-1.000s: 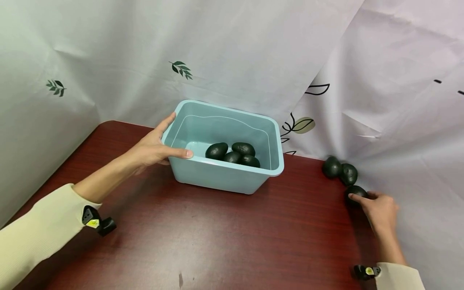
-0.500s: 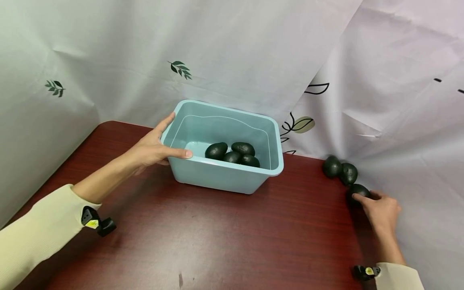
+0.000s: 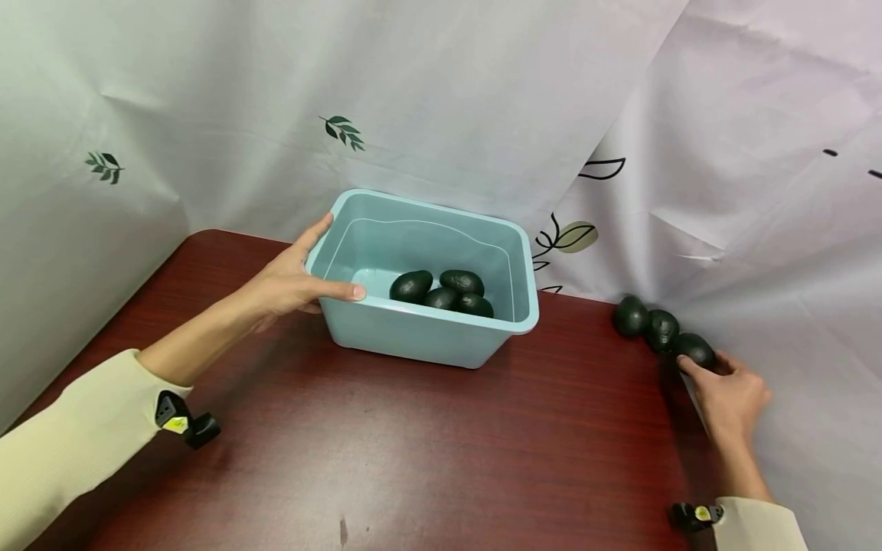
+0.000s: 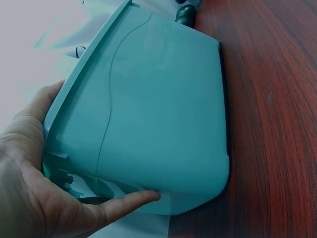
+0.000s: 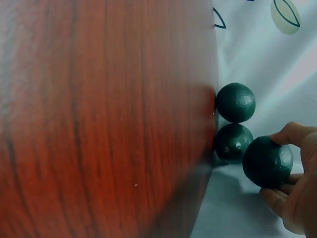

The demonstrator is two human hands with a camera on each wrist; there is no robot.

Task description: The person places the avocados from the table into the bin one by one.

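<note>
My left hand (image 3: 285,283) grips the left end of a light blue plastic basin (image 3: 413,337), its thumb lying on the front rim and a finger along the left rim. Several dark green avocados (image 3: 411,287) lie on the basin floor. At the far right, my right hand (image 3: 733,398) pinches an avocado (image 3: 694,350) between thumb and fingers. In the right wrist view this held avocado (image 5: 267,161) looks raised off the table. Two more avocados lie just past it, one nearer (image 5: 234,144) and one farther (image 5: 236,102), against the cloth.
A dark red wood-grain table (image 3: 413,444) bears everything. White cloth (image 3: 441,99) with leaf prints hangs along its back and left, and close beside the right hand. The basin stands near the back edge.
My right hand has moved slightly up and to the right with the avocado, which now appears beside the other two. The left hand and basin have stayed put.
</note>
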